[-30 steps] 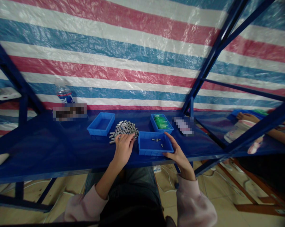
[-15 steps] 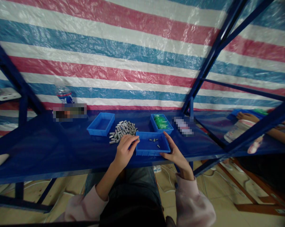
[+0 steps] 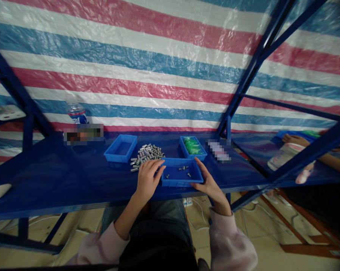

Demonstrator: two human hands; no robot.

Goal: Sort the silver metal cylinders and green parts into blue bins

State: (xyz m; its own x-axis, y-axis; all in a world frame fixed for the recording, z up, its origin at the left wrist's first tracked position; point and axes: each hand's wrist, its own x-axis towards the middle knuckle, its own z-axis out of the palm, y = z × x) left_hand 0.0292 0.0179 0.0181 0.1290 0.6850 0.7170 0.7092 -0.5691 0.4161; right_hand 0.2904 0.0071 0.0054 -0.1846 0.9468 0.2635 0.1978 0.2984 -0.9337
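Blue rectangular plastic tray (image 3: 182, 183), gripped at its right end by the right hand (image 3: 209, 184), holds about five small metal screws (image 3: 184, 168) near the counter (image 3: 82, 173)'s front edge. The left hand (image 3: 147, 178) is at its left end, grip unclear. Beyond: one silver cylinder pile (image 3: 147, 152); two other blue trays (image 3: 121, 149), one containing green plastic (image 3: 192, 145).

On the table (image 3: 73, 180), a tray (image 3: 120, 148) stands left of a heap of metal parts (image 3: 148, 153), with a bottle (image 3: 77, 113) behind and further left. Right of the heap and nearer the table's front edge is a bin (image 3: 181, 181) with a few screws (image 3: 183, 168) in it. Behind that bin a box (image 3: 203, 155) holds packets (image 3: 192, 146).
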